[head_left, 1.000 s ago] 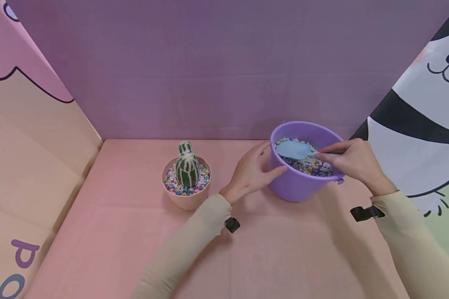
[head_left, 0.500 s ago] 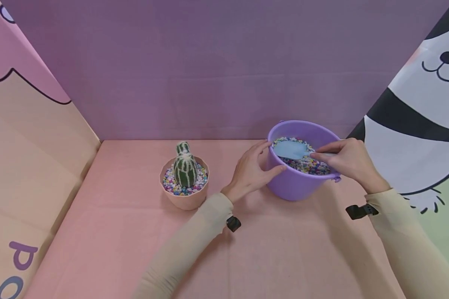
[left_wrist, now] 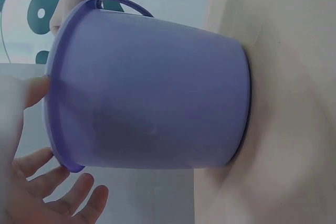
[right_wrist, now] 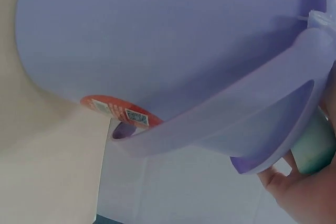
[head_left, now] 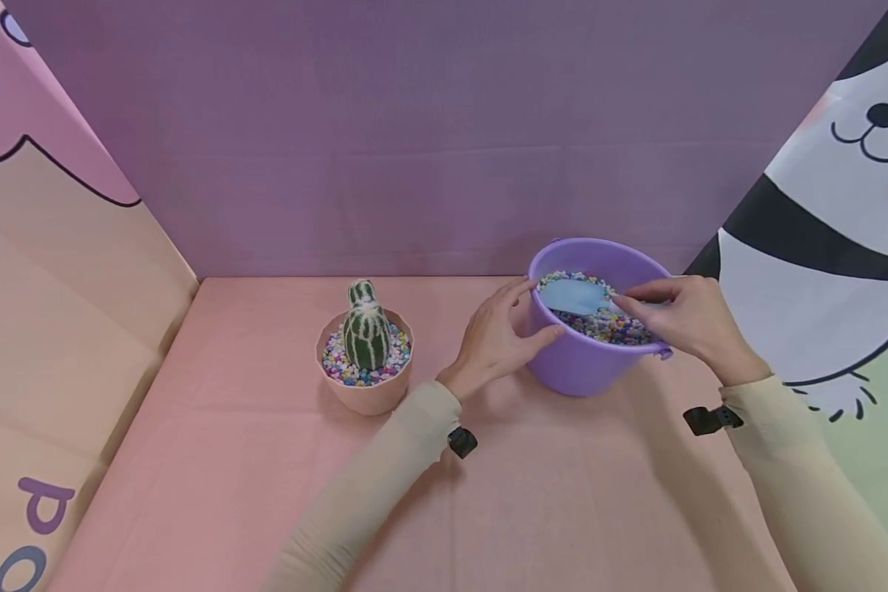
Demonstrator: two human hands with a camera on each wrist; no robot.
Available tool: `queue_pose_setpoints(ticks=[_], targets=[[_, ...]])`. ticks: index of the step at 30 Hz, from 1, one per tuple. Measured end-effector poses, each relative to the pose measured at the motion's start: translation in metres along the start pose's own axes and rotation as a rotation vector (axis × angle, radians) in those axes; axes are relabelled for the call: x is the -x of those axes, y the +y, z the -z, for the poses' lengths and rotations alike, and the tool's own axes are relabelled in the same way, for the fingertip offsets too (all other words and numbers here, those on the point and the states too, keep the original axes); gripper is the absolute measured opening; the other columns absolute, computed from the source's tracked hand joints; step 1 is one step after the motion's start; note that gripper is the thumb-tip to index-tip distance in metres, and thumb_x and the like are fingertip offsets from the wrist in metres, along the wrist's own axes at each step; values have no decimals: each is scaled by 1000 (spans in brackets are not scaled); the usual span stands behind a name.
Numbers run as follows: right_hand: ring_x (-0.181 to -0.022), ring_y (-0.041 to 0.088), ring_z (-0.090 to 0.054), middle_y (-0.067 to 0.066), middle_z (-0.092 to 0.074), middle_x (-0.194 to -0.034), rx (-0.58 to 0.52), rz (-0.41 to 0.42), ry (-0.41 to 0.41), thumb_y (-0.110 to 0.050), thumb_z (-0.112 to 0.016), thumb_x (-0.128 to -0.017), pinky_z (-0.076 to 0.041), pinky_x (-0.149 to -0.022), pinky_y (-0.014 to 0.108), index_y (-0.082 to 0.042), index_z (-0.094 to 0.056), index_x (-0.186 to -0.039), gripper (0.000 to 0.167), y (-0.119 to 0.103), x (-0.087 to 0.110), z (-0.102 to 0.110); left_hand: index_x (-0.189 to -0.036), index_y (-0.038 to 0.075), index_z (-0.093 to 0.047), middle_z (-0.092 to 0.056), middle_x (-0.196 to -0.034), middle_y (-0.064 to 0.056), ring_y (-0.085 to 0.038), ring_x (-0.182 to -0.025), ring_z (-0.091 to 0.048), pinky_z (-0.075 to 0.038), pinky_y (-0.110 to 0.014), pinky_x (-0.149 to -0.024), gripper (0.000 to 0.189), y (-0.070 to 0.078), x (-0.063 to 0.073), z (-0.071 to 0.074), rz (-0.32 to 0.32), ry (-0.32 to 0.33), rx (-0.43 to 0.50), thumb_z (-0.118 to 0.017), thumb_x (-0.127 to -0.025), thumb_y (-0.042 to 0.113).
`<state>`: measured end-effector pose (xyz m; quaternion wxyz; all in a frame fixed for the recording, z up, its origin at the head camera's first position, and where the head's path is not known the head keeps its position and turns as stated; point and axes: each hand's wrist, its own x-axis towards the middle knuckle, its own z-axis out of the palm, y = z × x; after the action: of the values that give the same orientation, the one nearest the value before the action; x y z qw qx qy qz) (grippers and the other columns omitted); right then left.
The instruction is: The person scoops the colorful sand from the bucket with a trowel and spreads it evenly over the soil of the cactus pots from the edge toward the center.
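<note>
My right hand (head_left: pixel 684 321) pinches the handle of a light blue shovel (head_left: pixel 575 297), its rounded blade lying over the small multicoloured pebbles (head_left: pixel 614 327) inside a purple bucket (head_left: pixel 592 370). In the right wrist view, part of the pale green handle (right_wrist: pixel 315 142) shows behind the rim, beside the fingers. My left hand (head_left: pixel 492 337) is spread at the near left of the bucket, thumb and fingertips touching the rim. Seen from the left wrist, those fingers (left_wrist: pixel 44 179) are loosely extended, and the bucket stands upright on the table.
To the left, a peach pot (head_left: pixel 370 400) holds a striped green cactus (head_left: pixel 367 339) among coloured pebbles. A purple backdrop (head_left: pixel 444 164) rises just behind the bucket, and a panda-print panel (head_left: pixel 807 247) flanks it on the right. The bucket's handle (right_wrist: pixel 173 135) hangs down its side.
The shovel blade has tilted and sunk slightly toward the pebbles as my right hand shifts a little. My left hand stays at the bucket rim. The whole view has drifted slightly.
</note>
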<state>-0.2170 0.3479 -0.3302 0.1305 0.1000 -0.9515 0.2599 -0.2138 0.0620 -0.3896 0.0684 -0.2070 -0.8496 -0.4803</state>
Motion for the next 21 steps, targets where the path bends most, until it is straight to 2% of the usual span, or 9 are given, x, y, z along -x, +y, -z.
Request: queue_pose_setpoints(ticks=[6,10,13,16,18,21], targets=[[-67,-7,-58,9,-82,-89,-38,-3,141,-38,-84,-91,-43,-51,18,-12,-87,-103,29,-5,4,-1,-160,15,-48,-49,-166,-1,-21,-155,-45,-40,-48,-126,75,4,6,11,-26,-19,-23,-75,-96,45],[-69,-14,-55,-29,-74,-79,-76,-21,257,-35,-82,-92,-39,-52,14,-9,-86,-105,29,-15,11,3,-157,15,-51,-52,-163,0,-19,-153,-47,-41,-46,-126,69,12,20,27,-55,-64,-39,-75,-97,40],[-75,-17,-55,-52,-56,-79,-107,-38,292,-34,-80,-94,-41,-58,6,-9,-85,-110,30,-27,19,7,-152,18,-58,-60,-154,3,-17,-143,-56,-49,-44,-119,61,19,37,47,-57,-150,14,-75,-98,39],[-82,-15,-58,-54,-55,-86,-137,-40,299,-32,-81,-94,-43,-65,2,-11,-84,-116,31,-38,28,8,-145,21,-64,-67,-143,8,-13,-129,-64,-55,-40,-110,50,25,57,71,-64,-244,94,-75,-99,37],[-86,-14,-58,-53,-55,-91,-154,-33,303,-31,-82,-93,-44,-70,2,-13,-83,-120,32,-46,34,9,-142,22,-67,-70,-137,10,-11,-123,-66,-56,-37,-107,45,29,71,87,-81,-285,148,-75,-99,36],[-91,-15,-58,-50,-58,-97,-156,-9,314,-30,-84,-92,-44,-75,6,-16,-82,-122,33,-57,41,9,-138,23,-69,-70,-136,12,-10,-121,-68,-56,-34,-106,40,35,90,111,-126,-281,203,-75,-100,30]])
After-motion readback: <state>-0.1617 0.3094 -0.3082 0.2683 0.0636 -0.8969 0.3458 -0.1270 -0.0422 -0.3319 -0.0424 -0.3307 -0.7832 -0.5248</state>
